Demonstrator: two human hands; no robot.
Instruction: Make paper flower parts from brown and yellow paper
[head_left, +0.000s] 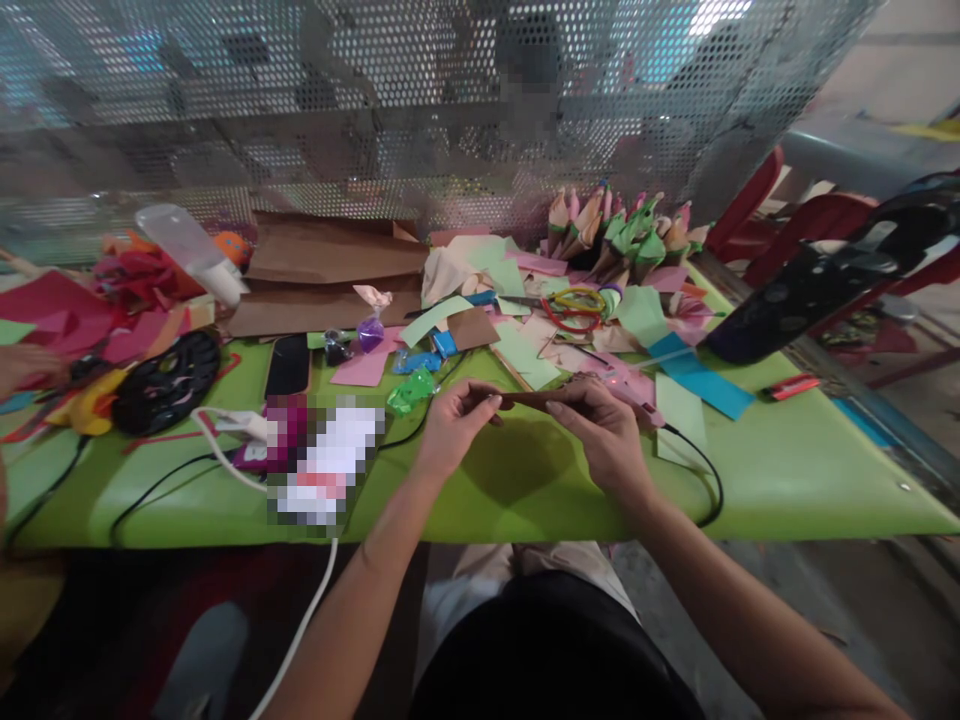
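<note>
Between my two hands, just above the table's near edge, is a thin strip of brown paper (529,401), seen almost edge-on. My left hand (457,425) pinches its left end between thumb and fingers. At the other end, my right hand (604,430) is closed on the paper with the thumb in front. A pink tool (634,392) with a black cord lies behind my right hand, partly hidden by it. Close to my left hand rests a green-wrapped candy (411,391), with blue wrappers (420,361) beyond it.
Scissors (574,305), paper cones (600,230) and brown sheets (322,260) lie toward the back. A phone (326,470) on a white cable sits at left, near a black phone (288,366) and black reel (166,382). A dark bottle (780,300) stands at right beside a red cutter (792,388).
</note>
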